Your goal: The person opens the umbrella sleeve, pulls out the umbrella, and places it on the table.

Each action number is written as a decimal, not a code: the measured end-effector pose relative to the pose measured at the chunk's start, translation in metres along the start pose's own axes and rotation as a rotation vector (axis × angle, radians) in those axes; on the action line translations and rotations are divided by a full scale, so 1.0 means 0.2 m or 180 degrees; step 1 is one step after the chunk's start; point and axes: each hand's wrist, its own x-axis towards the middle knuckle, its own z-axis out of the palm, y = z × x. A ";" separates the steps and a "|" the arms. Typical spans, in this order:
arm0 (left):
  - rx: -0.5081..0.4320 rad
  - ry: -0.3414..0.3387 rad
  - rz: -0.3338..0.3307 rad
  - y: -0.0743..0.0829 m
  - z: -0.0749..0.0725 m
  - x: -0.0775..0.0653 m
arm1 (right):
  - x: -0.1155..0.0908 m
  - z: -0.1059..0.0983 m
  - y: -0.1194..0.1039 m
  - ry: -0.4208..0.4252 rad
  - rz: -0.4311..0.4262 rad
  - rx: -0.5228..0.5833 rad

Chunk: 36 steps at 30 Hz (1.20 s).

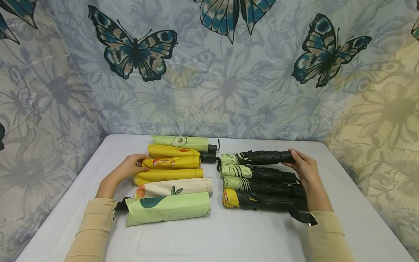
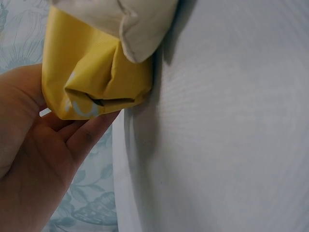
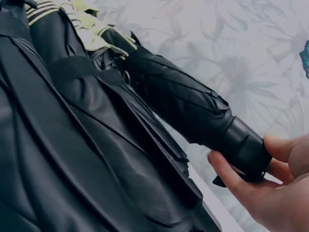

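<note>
At the left end of a yellow umbrella sleeve with an orange-slice print, my left hand pinches the fabric. The left wrist view shows the folded end of that yellow sleeve between thumb and fingers. My right hand grips the black handle end of the farthest folded umbrella in the right row. In the right wrist view its handle lies between thumb and fingers. Nearer folded umbrellas, black with green panels, lie alongside it.
Other sleeves lie beside the held one: avocado-print green, plain yellow, cream and light green. A black umbrella with a yellow panel is nearest in the right row. Butterfly-printed cloth hangs behind the white table.
</note>
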 end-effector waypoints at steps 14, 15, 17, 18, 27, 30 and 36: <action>0.0024 -0.0023 -0.0002 0.00 0.00 0.00 | 0.05 -0.11 0.00 -0.0564 0.0272 -0.0528; 0.0030 -0.0019 0.0003 0.00 0.00 0.00 | 0.04 -0.12 0.00 -0.0549 0.0292 -0.0576; 0.0043 -0.0012 0.0017 -0.01 0.00 0.00 | 0.04 -0.12 -0.01 -0.0513 0.0327 -0.0653; 0.0046 -0.0008 0.0024 -0.01 0.00 0.00 | 0.04 -0.13 -0.01 -0.0491 0.0348 -0.0696; 0.0028 -0.0008 0.0000 -0.01 0.00 0.00 | 0.04 -0.13 -0.05 -0.0454 0.0446 -0.1576; 0.0025 -0.0003 0.0003 -0.01 0.00 0.00 | 0.05 -0.13 -0.06 -0.0523 0.0504 -0.1923; 0.0021 0.0006 0.0019 0.00 0.00 0.00 | 0.06 -0.14 -0.06 -0.0687 0.0722 -0.2311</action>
